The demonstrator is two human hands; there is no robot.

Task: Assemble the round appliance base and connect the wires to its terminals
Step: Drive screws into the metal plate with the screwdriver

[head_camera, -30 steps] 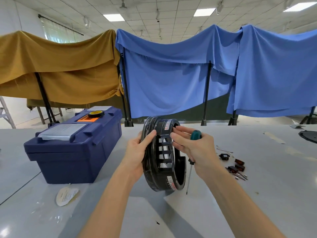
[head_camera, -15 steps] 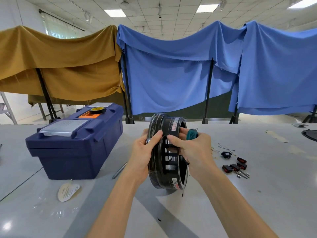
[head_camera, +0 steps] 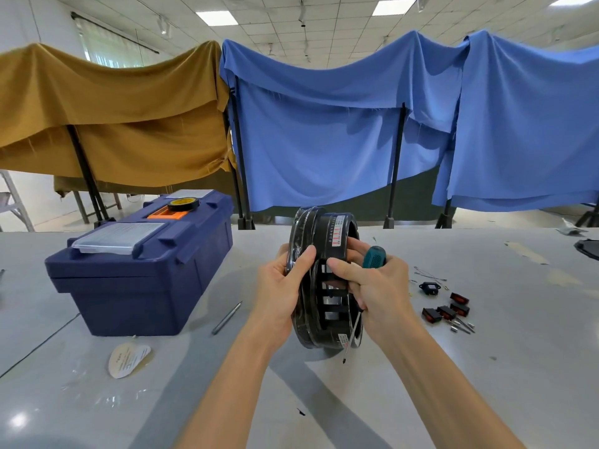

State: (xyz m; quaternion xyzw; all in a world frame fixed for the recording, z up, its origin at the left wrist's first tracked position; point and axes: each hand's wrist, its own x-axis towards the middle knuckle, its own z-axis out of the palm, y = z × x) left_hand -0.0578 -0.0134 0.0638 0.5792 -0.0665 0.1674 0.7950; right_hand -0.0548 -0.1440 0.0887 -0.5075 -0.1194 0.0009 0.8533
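2 hands hide much of the round black plastic appliance base [head_camera: 327,241], held on edge over the grey table [head_camera: 486,351], axis running left to right. The left hand [head_camera: 278,293] grips its rim. The right hand [head_camera: 379,293] pinches its slotted wall while clasping a teal-handled screwdriver [head_camera: 374,257], shaft pointing down.

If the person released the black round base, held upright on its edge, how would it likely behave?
Probably it would roll or topple: the black round base is on edge, steadied only by the left hand and right hand. It seems stiff, not bending under both grips. Its slotted wall suggests a hollow, fairly light shell.
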